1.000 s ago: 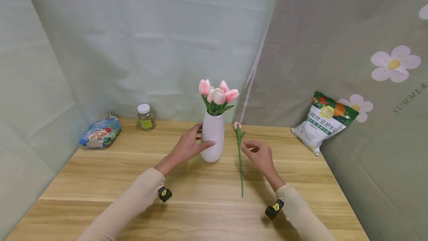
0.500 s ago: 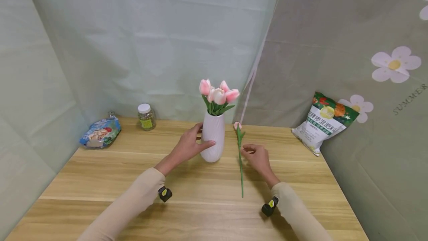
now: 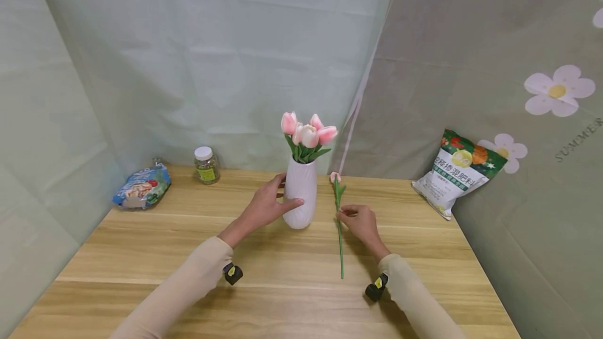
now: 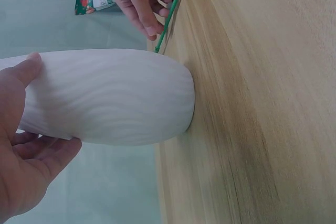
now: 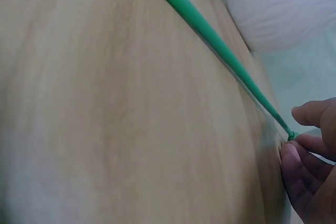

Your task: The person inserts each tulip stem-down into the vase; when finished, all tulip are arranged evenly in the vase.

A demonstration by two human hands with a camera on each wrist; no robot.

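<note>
A white ribbed vase [image 3: 300, 198] stands upright on the table, bearing several pink tulips [image 3: 308, 135] with green leaves. My left hand [image 3: 266, 204] grips its left side, thumb across the front and fingers behind, as the left wrist view of the vase [image 4: 121, 98] also shows. Right of the vase, a single tulip [image 3: 340, 245] lies on the wood, its pink head pointing to the back. My right hand [image 3: 361, 223] is at the middle of its green stem [image 5: 220, 51]. In the right wrist view the fingers touch the stem, while the thumb stands apart from it.
On the wooden table [image 3: 264, 297], a jar with a white lid [image 3: 206, 165] and a blue food-like packet [image 3: 143, 187] stand at the back left. A green and white bag [image 3: 454, 174] leans against the right wall. Cloth walls [image 3: 226, 67] close off the back and sides.
My right hand has moved slightly left, and its fingers have reached the stem of the lying tulip. The left hand and the vase have stayed in place.
</note>
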